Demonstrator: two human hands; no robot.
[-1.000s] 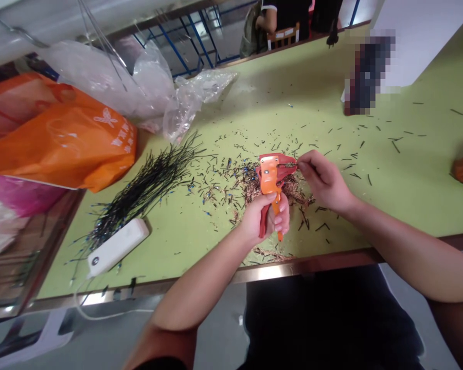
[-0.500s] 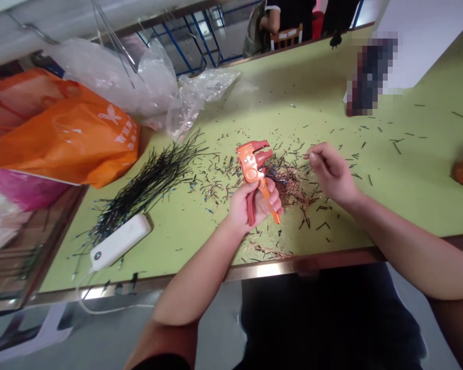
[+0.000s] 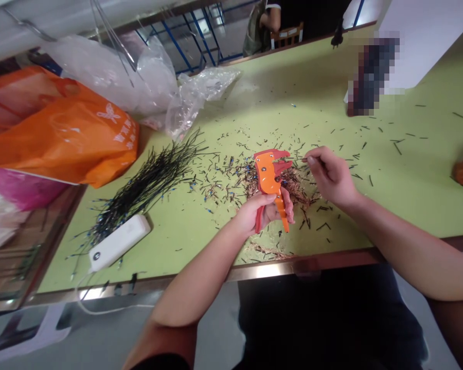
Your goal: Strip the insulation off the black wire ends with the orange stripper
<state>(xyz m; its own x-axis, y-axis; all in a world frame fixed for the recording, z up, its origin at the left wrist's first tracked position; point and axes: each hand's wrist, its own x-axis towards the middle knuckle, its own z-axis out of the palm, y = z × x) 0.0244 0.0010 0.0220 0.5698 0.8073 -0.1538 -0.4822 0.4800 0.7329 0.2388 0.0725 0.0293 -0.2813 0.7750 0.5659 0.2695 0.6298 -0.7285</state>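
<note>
My left hand [image 3: 268, 209] is wrapped round the handles of an orange and red wire stripper [image 3: 269, 172], whose jaws point up and to the right. To its right, my right hand [image 3: 330, 172] pinches a short, thin dark piece [image 3: 305, 159] between thumb and finger, just right of the jaws. Beneath and around the tool lie a heap of copper strands [image 3: 299, 194] and many short black wire offcuts. A bundle of long black wires [image 3: 150, 177] lies to the left on the green table [image 3: 200, 241].
A white power bank [image 3: 119, 242] with a cable lies at the front left. Behind it are an orange bag [image 3: 61, 139] and clear plastic bags [image 3: 154, 77]. A white box [image 3: 412, 46] stands back right. A person's arm [image 3: 270, 20] shows beyond the table.
My left hand has moved the wire stripper to the right and slightly down, so its jaws are closer to my right hand. My right hand has barely moved.
</note>
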